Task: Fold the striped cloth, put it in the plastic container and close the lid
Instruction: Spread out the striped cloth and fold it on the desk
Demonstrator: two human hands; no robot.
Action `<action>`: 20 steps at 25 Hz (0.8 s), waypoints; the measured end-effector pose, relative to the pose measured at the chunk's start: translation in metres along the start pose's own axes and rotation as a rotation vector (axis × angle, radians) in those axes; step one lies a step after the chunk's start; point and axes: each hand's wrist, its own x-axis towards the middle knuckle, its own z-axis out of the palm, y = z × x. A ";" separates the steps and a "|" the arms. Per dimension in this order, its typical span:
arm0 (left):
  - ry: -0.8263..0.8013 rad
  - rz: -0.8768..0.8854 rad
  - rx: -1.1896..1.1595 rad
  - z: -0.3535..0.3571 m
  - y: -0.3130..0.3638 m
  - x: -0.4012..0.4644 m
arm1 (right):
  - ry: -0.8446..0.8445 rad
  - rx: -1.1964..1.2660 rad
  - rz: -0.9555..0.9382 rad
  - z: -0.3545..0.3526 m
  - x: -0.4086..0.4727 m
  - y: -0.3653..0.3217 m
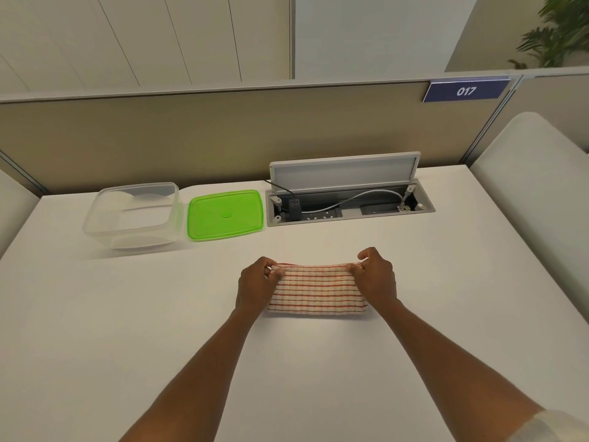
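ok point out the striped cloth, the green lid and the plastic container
striped cloth (318, 290), head view, middle of its folded top face
green lid (226, 215), head view, round mark at its centre
plastic container (134, 215), head view, its clear inside, open top

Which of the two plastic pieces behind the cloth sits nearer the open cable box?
The green lid: it lies flat right beside the cable box, while the clear container sits on its far side, further left.

Striped cloth (318, 290): white with red stripes, folded into thick flat rectangle, far corners pinched between left hand (256, 287) and right hand (376, 277). Plastic container (132, 215): clear, open, empty, upright, well beyond left hand, off to its left. Lid (225, 215): green, flat, just beside container's right wall.
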 end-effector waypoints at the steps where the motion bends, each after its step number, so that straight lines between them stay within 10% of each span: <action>1: -0.006 -0.004 0.005 0.000 -0.001 0.002 | -0.005 -0.009 0.007 0.001 0.001 0.001; 15: -0.034 -0.013 0.164 0.008 -0.001 0.013 | -0.052 -0.069 0.085 0.016 0.015 0.015; 20: 0.062 0.339 0.424 0.020 0.019 -0.006 | 0.192 -0.216 -0.211 0.019 0.000 0.004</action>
